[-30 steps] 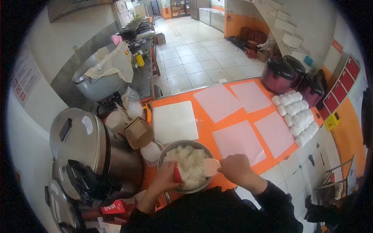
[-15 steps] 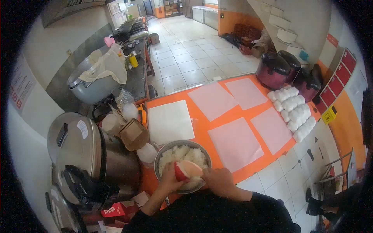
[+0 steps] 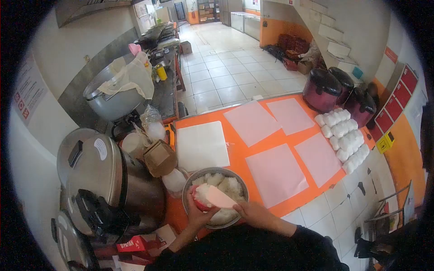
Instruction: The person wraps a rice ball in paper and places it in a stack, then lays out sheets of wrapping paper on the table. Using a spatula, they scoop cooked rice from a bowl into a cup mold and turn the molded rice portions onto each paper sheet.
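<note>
A round metal bowl (image 3: 245, 189) of white rice (image 3: 224, 183) stands at the near edge of the orange table. My left hand (image 3: 198, 217) holds a small red cup (image 3: 197, 202) over the bowl's left side, with rice in the cup. In my right hand (image 3: 257, 214) is a pale pink paddle (image 3: 221, 198), its blade lying against the rice at the cup's top. Pink paper sheets (image 3: 276, 174) lie flat to the right of the bowl, and a stack of white sheets (image 3: 202, 145) lies behind it.
Large steel cookers (image 3: 92, 167) stand at the left beside a cardboard box (image 3: 159, 158). White wrapped bundles (image 3: 346, 140) and dark red cookers (image 3: 322, 90) occupy the table's far right. A big pot (image 3: 113, 97) is on the left counter. Another person's hand (image 3: 383, 248) shows at lower right.
The red cup has turned upward and now shows rice inside. My right hand has brought the paddle from the bowl's right side across to the cup. The view has shifted slightly.
</note>
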`<state>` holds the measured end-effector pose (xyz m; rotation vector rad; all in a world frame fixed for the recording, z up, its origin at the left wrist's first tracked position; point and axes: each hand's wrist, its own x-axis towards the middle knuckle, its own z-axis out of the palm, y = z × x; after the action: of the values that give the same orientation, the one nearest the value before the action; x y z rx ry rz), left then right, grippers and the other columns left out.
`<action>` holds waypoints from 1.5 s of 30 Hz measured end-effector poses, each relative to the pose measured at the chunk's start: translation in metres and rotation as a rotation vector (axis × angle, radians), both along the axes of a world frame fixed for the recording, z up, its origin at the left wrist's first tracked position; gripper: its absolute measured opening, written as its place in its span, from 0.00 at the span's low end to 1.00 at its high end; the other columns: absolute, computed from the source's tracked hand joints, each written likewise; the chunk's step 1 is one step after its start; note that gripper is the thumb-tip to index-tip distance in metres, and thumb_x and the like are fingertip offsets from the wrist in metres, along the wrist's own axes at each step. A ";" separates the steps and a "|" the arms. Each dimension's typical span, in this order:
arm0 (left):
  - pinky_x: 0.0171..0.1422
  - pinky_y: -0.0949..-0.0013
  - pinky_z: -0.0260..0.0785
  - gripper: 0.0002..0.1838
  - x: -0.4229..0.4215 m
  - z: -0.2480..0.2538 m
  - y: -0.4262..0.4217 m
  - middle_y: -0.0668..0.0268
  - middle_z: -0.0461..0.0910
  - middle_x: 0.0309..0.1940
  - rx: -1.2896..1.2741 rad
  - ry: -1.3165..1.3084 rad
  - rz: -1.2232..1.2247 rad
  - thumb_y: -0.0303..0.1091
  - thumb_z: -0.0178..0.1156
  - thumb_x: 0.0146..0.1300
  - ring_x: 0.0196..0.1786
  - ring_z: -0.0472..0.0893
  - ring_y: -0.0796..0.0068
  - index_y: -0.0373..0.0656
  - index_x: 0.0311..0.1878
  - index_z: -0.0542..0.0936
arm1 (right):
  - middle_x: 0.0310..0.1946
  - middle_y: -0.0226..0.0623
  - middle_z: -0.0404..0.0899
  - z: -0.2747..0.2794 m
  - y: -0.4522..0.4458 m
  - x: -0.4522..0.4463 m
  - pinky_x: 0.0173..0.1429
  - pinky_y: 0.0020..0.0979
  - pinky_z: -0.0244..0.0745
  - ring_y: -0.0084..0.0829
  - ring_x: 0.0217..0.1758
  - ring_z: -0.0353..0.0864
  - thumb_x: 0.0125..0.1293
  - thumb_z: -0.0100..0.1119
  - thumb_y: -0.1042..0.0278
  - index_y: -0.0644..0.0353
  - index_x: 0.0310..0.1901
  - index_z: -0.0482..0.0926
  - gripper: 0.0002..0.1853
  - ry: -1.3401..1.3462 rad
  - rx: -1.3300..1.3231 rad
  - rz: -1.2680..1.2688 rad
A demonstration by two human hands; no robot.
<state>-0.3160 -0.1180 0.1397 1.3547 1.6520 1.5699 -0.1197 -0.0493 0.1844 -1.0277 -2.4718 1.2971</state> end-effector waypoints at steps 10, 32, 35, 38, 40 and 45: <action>0.62 0.57 0.55 0.46 0.015 0.008 -0.013 0.52 0.58 0.51 -0.048 0.369 -0.030 0.34 0.72 0.37 0.56 0.60 0.53 0.37 0.59 0.54 | 0.38 0.61 0.74 -0.029 -0.004 -0.013 0.51 0.48 0.67 0.57 0.45 0.73 0.70 0.29 0.52 0.68 0.43 0.72 0.26 -0.112 -0.155 0.179; 0.62 0.57 0.54 0.47 -0.001 -0.021 -0.012 0.52 0.59 0.52 -0.118 0.314 0.114 0.35 0.73 0.33 0.56 0.61 0.53 0.36 0.57 0.56 | 0.39 0.58 0.75 -0.036 -0.007 -0.026 0.50 0.47 0.66 0.55 0.45 0.73 0.69 0.32 0.49 0.66 0.43 0.73 0.26 -0.148 -0.144 0.139; 0.62 0.57 0.54 0.47 0.002 -0.023 -0.014 0.52 0.58 0.52 -0.119 0.392 0.159 0.35 0.72 0.33 0.56 0.60 0.53 0.36 0.58 0.56 | 0.39 0.58 0.75 -0.022 -0.006 -0.027 0.50 0.47 0.66 0.55 0.45 0.73 0.69 0.32 0.50 0.69 0.43 0.73 0.27 -0.061 -0.199 0.067; 0.62 0.57 0.55 0.47 -0.004 -0.009 -0.009 0.52 0.58 0.52 -0.100 0.398 0.121 0.35 0.72 0.33 0.57 0.60 0.53 0.37 0.58 0.56 | 0.38 0.58 0.75 -0.027 0.021 -0.018 0.50 0.47 0.66 0.55 0.44 0.74 0.69 0.32 0.50 0.69 0.42 0.73 0.26 -0.052 0.031 0.175; 0.62 0.57 0.55 0.47 -0.013 -0.004 -0.003 0.53 0.58 0.52 -0.043 0.342 0.063 0.36 0.72 0.33 0.57 0.60 0.54 0.38 0.58 0.57 | 0.38 0.58 0.75 -0.015 0.027 -0.016 0.49 0.47 0.67 0.54 0.44 0.74 0.69 0.33 0.50 0.68 0.41 0.74 0.26 -0.096 -0.061 0.094; 0.62 0.57 0.54 0.46 -0.009 0.008 -0.002 0.54 0.59 0.52 -0.040 0.332 0.036 0.37 0.73 0.33 0.57 0.60 0.55 0.39 0.57 0.58 | 0.36 0.57 0.76 -0.038 0.012 -0.016 0.49 0.46 0.67 0.54 0.43 0.74 0.69 0.33 0.51 0.67 0.41 0.74 0.26 0.120 0.062 0.087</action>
<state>-0.3253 -0.1197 0.1472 1.6416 1.8971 1.3783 -0.1353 -0.0375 0.1468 -0.8110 -2.4741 1.2581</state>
